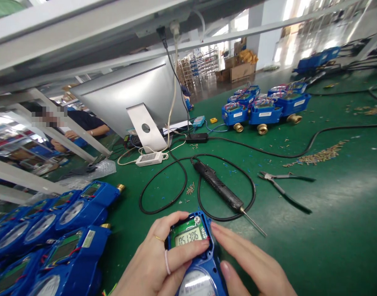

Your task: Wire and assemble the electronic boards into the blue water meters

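A blue water meter point(211, 269) with its upper cover off is at the bottom middle, showing a green circuit board and a lit digit display point(188, 237). My left hand point(159, 257) is closed around its left side, with one finger lying across the board below the display. Along the right edge, my right hand point(250, 263) has its fingers stretched out, the tips at the meter's side. Beyond the meter lies a black electric screwdriver point(219, 187), its bit pointing towards the lower right. Cutting pliers point(283, 187) rest to the right with their handles spread.
Blue meters stand in rows at the left point(74, 213) and in a group at the back point(265, 109). Loose screws point(324, 154) lie at the right. A black cable point(163, 209) loops across the green table. Behind a monitor point(135, 98), a person point(83, 123) sits.
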Available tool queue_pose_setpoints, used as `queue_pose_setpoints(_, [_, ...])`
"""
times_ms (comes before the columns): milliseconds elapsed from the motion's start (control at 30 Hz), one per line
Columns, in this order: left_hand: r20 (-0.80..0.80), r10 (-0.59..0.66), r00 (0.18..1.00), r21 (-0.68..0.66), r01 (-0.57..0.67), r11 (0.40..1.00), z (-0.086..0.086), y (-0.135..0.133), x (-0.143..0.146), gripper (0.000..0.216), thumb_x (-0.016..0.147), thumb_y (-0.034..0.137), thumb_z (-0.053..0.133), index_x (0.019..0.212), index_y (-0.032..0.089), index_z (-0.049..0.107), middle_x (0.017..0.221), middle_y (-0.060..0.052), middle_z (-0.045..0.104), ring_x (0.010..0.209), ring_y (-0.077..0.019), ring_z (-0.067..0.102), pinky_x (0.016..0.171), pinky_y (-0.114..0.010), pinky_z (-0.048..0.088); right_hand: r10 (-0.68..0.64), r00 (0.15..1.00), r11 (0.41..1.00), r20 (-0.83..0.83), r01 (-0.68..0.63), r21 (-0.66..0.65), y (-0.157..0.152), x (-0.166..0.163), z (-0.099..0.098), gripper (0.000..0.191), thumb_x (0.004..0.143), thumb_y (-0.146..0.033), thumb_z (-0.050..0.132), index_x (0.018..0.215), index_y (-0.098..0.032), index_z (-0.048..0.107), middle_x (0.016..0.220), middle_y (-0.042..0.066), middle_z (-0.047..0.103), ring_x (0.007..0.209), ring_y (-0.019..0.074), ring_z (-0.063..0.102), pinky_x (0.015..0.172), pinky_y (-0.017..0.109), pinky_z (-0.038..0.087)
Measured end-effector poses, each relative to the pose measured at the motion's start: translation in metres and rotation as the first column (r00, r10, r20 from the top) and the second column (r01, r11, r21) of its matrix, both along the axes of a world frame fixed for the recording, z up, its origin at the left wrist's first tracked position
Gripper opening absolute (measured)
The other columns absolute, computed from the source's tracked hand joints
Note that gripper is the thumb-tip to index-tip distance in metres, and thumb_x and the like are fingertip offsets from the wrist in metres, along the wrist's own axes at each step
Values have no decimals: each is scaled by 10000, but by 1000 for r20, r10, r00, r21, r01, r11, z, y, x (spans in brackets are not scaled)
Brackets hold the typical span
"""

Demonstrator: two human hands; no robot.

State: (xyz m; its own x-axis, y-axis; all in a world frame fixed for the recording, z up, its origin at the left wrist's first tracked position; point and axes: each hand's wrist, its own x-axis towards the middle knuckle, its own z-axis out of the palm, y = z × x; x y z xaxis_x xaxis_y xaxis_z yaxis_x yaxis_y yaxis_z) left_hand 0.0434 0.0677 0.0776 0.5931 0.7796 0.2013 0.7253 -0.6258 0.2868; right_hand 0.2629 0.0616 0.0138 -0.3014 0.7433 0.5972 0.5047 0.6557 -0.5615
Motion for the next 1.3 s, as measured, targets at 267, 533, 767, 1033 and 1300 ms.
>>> queue_pose_setpoints(267, [14, 2, 1000, 22, -3, 1000, -4, 0, 0, 499, 892, 75, 456, 1262, 403, 524, 1385, -20, 348, 1219, -209, 455, 949, -333, 497, 58, 998, 997, 14, -57, -54, 4, 2, 0, 324, 849, -182, 526, 1134, -141, 675, 1184, 110, 650, 1030, 213, 661, 865, 265, 553])
queue_pose_setpoints(533, [39, 57, 998, -7, -57, 998, -4, -1, 1, 501, 885, 86, 469, 1254, 423, 507, 1370, -16, 427, 1246, -216, 468, 1044, -449, 426, -215, 813, 535, -541, -366, -762, 24, -5, 10, 468, 827, -422, 587, 1255, -233, 599, 1316, 83, 572, 1207, 253, 540, 1017, 424, 455])
queue_pose_setpoints(767, [170, 157, 973, -107, -141, 984, 0, 0, 2, 552, 832, 152, 610, 1293, 376, 406, 1319, 8, 547, 1313, -197, 433, 1143, -441, 303, -240, 757, 389, -607, -498, -775, 33, -20, 19, 512, 739, -447, 669, 1204, -241, 611, 1313, 75, 575, 1233, 274, 506, 989, 410, 462])
queue_pose_setpoints(1033, [237, 187, 953, -148, -154, 977, -4, 2, 0, 658, 773, 164, 669, 1309, 391, 362, 1305, 43, 569, 1284, -191, 472, 1126, -408, 343, -187, 771, 360, -609, -523, -773, 31, -25, 21, 560, 767, -435, 648, 1260, -223, 488, 1334, 114, 532, 1063, 255, 618, 900, 384, 513])
queue_pose_setpoints(1300, [295, 306, 905, -237, -241, 941, -9, -1, 3, 644, 767, 144, 675, 1300, 373, 393, 1325, 9, 572, 1295, -234, 469, 1132, -518, 304, 94, 846, 496, -525, -497, -712, 33, -17, 17, 556, 841, -367, 631, 1359, -301, 439, 1472, 64, 380, 1310, 266, 416, 1048, 471, 409])
